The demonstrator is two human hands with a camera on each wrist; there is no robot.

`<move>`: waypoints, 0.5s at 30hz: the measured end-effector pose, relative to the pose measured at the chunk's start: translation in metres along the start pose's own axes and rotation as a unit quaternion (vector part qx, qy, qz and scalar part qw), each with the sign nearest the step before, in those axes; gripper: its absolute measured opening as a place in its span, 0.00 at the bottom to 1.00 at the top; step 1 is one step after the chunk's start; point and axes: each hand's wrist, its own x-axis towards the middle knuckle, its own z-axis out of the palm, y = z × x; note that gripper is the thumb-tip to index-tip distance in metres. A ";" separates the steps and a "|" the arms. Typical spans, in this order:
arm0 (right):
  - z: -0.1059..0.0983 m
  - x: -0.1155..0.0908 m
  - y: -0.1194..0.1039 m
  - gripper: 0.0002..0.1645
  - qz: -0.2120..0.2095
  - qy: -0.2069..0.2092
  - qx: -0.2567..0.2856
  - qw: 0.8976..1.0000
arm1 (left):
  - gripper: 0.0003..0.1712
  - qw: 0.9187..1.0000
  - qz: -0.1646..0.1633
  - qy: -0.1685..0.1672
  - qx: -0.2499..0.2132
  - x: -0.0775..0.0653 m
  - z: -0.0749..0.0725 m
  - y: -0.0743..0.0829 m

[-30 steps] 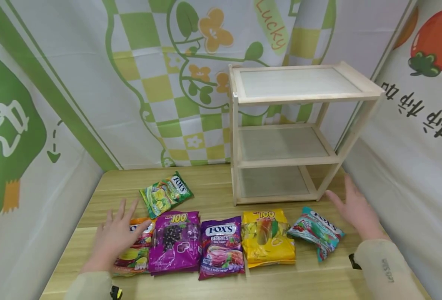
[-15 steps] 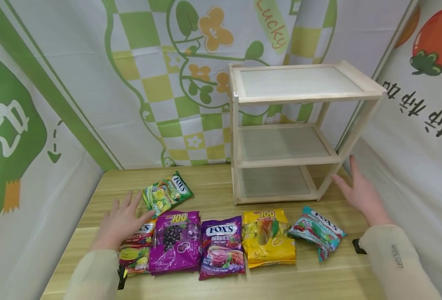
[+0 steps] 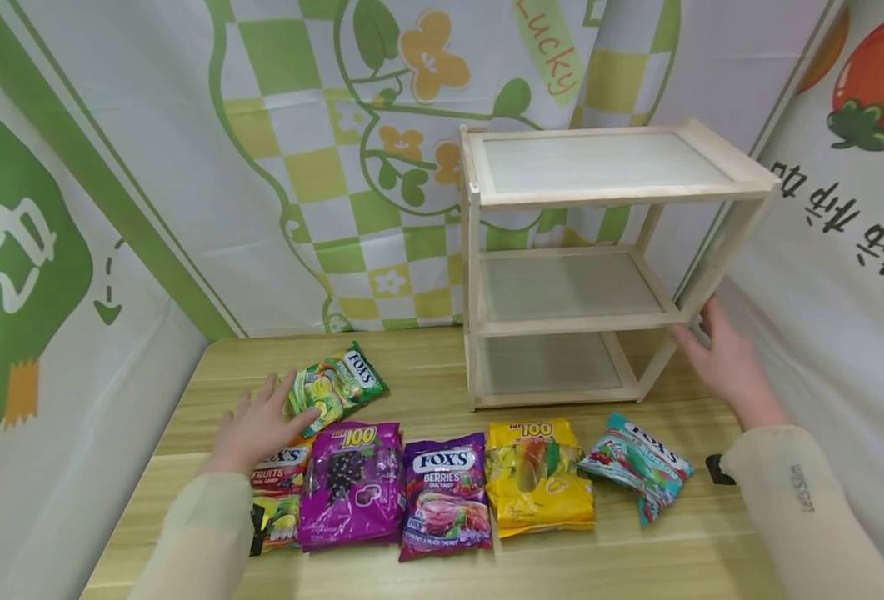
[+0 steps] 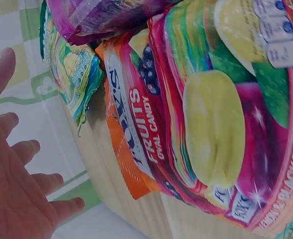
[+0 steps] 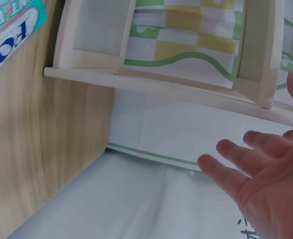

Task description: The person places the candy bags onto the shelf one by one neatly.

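Note:
My left hand [image 3: 262,425] has its fingers spread over the near left part of a green Fox's candy bag [image 3: 337,387]. In the left wrist view that bag [image 4: 71,69] lies beyond the fingertips, and nothing is in the palm. Below the hand is an orange and red Fox's fruits candy bag [image 3: 280,479], partly covered by the wrist. My right hand [image 3: 734,371] is at the right side of a three-tier wooden shelf [image 3: 576,323]. Its thumb and fingers are stretched out beside the front right post, the fingertips partly behind it. The right wrist view shows the fingers apart and straight.
A row of candy bags lies before the shelf: a magenta bag [image 3: 352,487], a purple Fox's berries bag [image 3: 444,500], a yellow bag [image 3: 539,492] and a teal Fox's bag [image 3: 640,467]. Printed cloth walls [image 3: 142,167] stand around the wooden table [image 3: 531,567].
My left hand has moved forward and right, from the orange bag to the green one. My right hand has moved up to the shelf's right post. The bags and shelf stay in place.

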 end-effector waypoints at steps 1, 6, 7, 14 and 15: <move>-0.001 0.001 -0.001 0.46 0.000 0.001 0.007 1.000 | 0.57 1.000 0.001 -0.002 -0.003 0.001 0.000 0.001; -0.003 0.006 -0.005 0.41 0.004 0.013 0.035 0.999 | 0.58 1.000 0.007 -0.016 -0.017 0.008 -0.001 0.007; -0.003 0.006 -0.005 0.39 0.003 0.018 0.037 0.999 | 0.58 1.000 0.007 -0.019 -0.019 0.009 -0.001 0.007; -0.003 0.010 -0.005 0.30 -0.001 0.031 0.055 0.998 | 0.54 0.997 0.011 -0.046 -0.057 0.020 0.009 0.004; -0.003 0.010 -0.005 0.30 -0.001 0.029 0.056 0.998 | 0.54 0.997 0.011 -0.048 -0.058 0.021 0.011 0.003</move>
